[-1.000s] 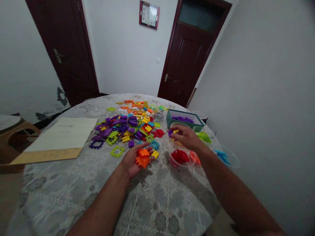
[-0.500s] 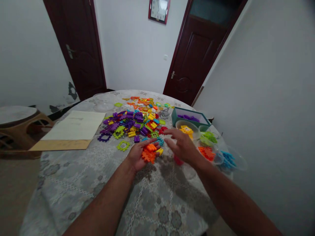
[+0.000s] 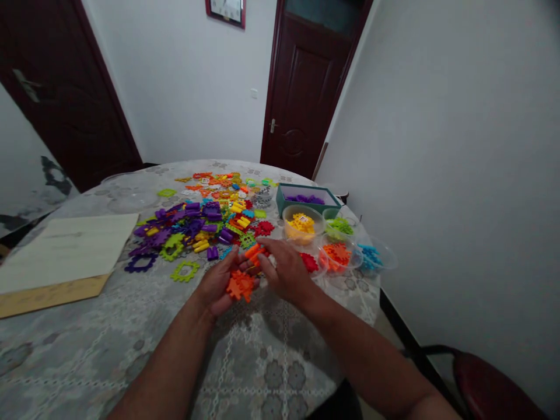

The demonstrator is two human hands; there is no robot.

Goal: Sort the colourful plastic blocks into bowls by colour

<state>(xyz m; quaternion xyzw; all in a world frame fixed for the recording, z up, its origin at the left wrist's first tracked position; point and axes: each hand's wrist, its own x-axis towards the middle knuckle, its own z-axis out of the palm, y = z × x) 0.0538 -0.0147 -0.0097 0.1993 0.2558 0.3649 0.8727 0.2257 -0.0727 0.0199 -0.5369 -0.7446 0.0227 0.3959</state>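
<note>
My left hand (image 3: 214,286) lies palm up on the table and cups several orange plastic pieces (image 3: 240,284). My right hand (image 3: 286,271) has come over beside it, fingers curled, pinching an orange piece (image 3: 254,252) at the top of that handful. Beyond both hands spreads a pile of mixed coloured pieces (image 3: 205,219): purple, yellow, green, orange and red.
Clear bowls hold sorted pieces: yellow (image 3: 301,224), green (image 3: 339,226), orange (image 3: 336,255), blue (image 3: 371,255), red (image 3: 310,262). A teal box (image 3: 306,198) holds purple ones. A pale board (image 3: 61,248) lies at left. A chair seat (image 3: 494,385) sits at lower right.
My right hand left the bowls and moved left to my left hand, closing on an orange piece. The camera swung right.
</note>
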